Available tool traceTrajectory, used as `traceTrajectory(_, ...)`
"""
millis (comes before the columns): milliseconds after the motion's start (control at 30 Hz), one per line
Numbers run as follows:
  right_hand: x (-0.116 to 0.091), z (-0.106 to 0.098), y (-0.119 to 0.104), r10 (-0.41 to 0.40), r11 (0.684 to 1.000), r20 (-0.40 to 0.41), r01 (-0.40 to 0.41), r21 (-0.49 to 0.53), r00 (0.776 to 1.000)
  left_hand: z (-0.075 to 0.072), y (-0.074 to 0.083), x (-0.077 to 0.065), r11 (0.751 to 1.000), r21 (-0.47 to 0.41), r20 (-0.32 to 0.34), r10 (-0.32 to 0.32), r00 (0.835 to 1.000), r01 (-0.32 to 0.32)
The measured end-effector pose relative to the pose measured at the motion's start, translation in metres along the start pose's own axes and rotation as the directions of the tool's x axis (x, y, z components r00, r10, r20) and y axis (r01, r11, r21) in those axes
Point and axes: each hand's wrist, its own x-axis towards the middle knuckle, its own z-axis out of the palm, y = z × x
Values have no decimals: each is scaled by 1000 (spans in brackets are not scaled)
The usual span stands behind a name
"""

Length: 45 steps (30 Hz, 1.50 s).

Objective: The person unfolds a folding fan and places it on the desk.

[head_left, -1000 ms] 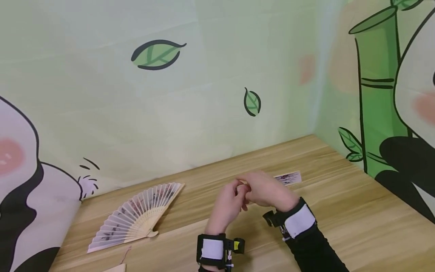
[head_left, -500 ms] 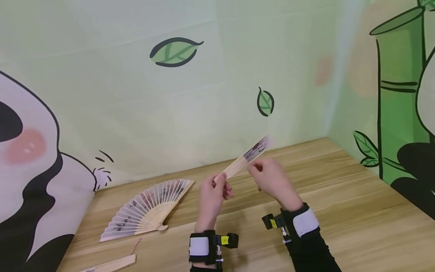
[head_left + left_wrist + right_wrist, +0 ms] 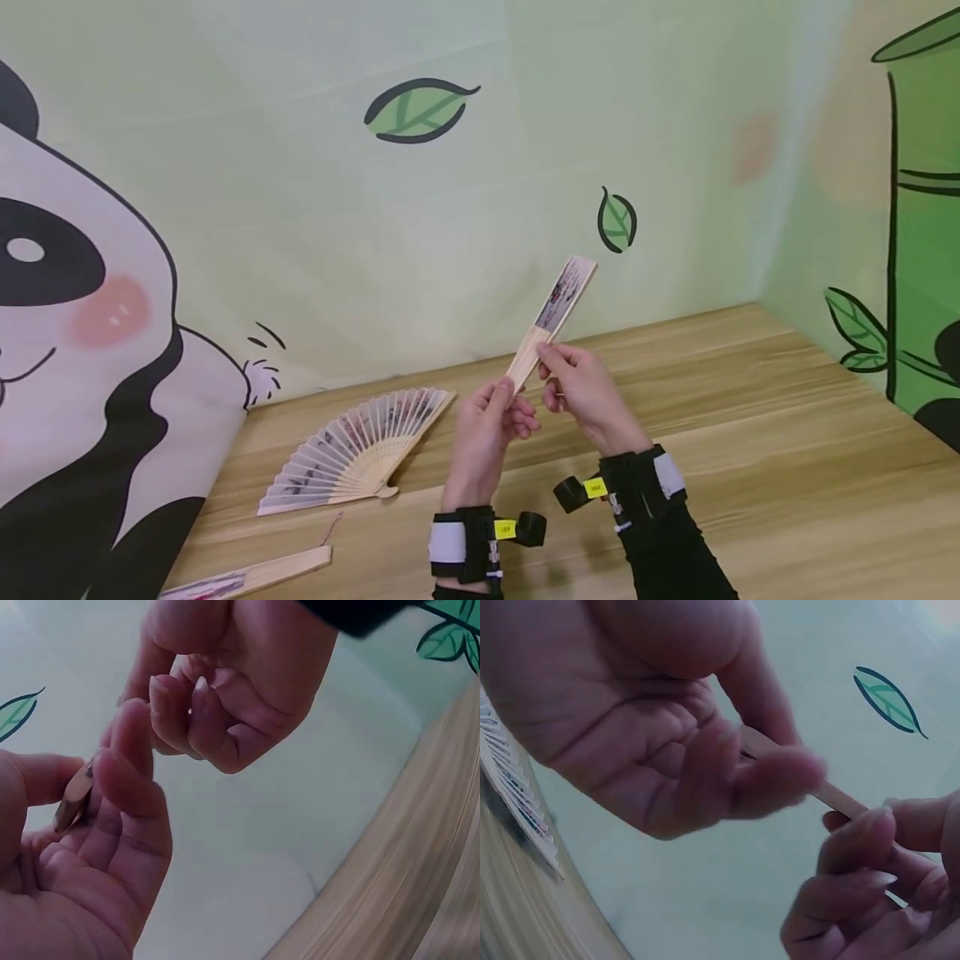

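A folded folding fan (image 3: 558, 304), with pale wooden ribs and a printed leaf, stands tilted up above the table in the head view. My left hand (image 3: 487, 425) pinches its lower end between thumb and fingers. Higher up, at the side of the ribs, my right hand (image 3: 588, 387) pinches it with thumb and forefinger, the other fingers curled in. In the left wrist view only the wooden end of the fan (image 3: 73, 796) shows between the left thumb and fingers. The right wrist view has the fan's narrow edge (image 3: 838, 801) running from one hand to the other.
A spread fan (image 3: 360, 458) with a floral print lies on the wooden table (image 3: 750, 450) to the left. Nearer, at lower left, lies another folded fan (image 3: 300, 565) with a thin cord (image 3: 332, 527). A printed backdrop (image 3: 525, 150) rises behind the table's far edge.
The fan has come up off the table between the hands, tilted steeper, and its uneven leaves now lie together. The right hand has moved onto its ribs. The view has swung left.
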Motion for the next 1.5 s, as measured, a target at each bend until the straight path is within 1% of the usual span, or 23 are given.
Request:
traceTrajectory(67, -1, -4, -2, -3, 999, -9, 3, 37, 1000, 5, -1, 1, 1000, -12, 36, -28, 999, 28)
traceTrajectory(167, -4, -11, -8, -13, 1000, -18, 14, 21, 1000, 11, -1, 3, 999, 12, 60, -41, 997, 40)
traceTrajectory(267, -8, -18, -13, -33, 999, -8, 32, -24, 999, 17, 1, 6, 998, 47, 55, -36, 998, 33)
traceTrajectory(400, -13, -27, -20, -33, 992, 40, 38, -120, 999, 23, 4, 10, 992, 125, 50, -24, 998, 17)
traceTrajectory(500, -16, -32, -23, -7, 981, 89, 24, -191, 996, 26, 7, 14, 977, 213, 39, -10, 999, 2)
traceTrajectory(600, -18, -38, -26, 7, 968, 133, 26, -248, 991, 28, 9, 18, 964, 266, 49, 2, 999, -15)
traceTrajectory(633, -19, -40, -26, 8, 964, 148, 32, -262, 989, 29, 10, 19, 959, 283, 57, 7, 998, -23)
traceTrajectory(700, -21, -44, -27, 13, 958, 171, 37, -286, 985, 29, 10, 22, 954, 298, 91, 6, 996, -33)
traceTrajectory(833, -26, -49, -27, 29, 949, 198, 35, -313, 980, 29, 11, 24, 935, 352, 162, -17, 987, -42)
traceTrajectory(933, -27, -49, -27, 34, 945, 198, 33, -324, 980, 28, 13, 24, 927, 374, 182, -28, 983, -43)
traceTrajectory(1067, -26, -44, -27, 35, 944, 204, 34, -327, 978, 24, 16, 21, 924, 380, 163, -16, 986, -48)
traceTrajectory(1300, -17, -18, -26, 14, 954, 243, 60, -294, 970, 2, 28, 14, 918, 394, 81, 23, 996, -53)
traceTrajectory(1400, -17, -10, -23, 13, 956, 251, 61, -285, 968, -6, 28, 10, 916, 399, 59, 12, 998, -34)
traceTrajectory(1500, -16, -9, -25, 12, 956, 249, 62, -286, 968, -5, 29, 11, 913, 406, 58, 4, 998, -27)
